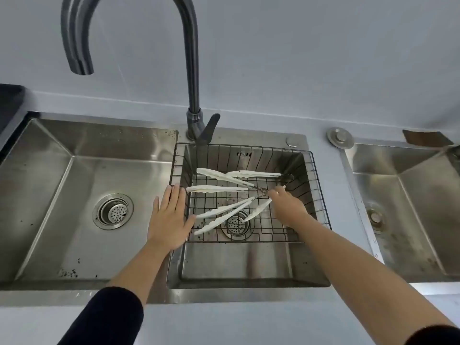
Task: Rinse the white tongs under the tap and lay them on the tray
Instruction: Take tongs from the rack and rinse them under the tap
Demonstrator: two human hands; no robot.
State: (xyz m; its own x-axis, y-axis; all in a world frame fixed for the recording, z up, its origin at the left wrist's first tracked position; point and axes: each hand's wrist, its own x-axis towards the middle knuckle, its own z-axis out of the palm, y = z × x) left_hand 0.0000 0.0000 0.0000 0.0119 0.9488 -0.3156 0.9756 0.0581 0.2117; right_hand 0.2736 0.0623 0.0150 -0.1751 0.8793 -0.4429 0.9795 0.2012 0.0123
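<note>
Several white tongs (225, 212) lie spread on the black wire tray (321, 195), which sits across the middle sink basin. My right hand (288, 207) reaches into the tray from the right and grips one pair of white tongs (258, 210). Its arm sticks out down-left from under my fingers, and a white end shows above the hand. My left hand (169, 217) rests flat with straight fingers on the tray's left rim and the divider between the basins. The dark tap (193, 70) stands behind the tray; its spout (81, 66) hangs over the left basin, with no water running.
The large left basin (49, 195) has a drain strainer (113, 211). A third basin (410, 207) lies to the right. The tap lever (210, 127) points toward the tray. A dark object (10, 103) stands at the far left on the counter.
</note>
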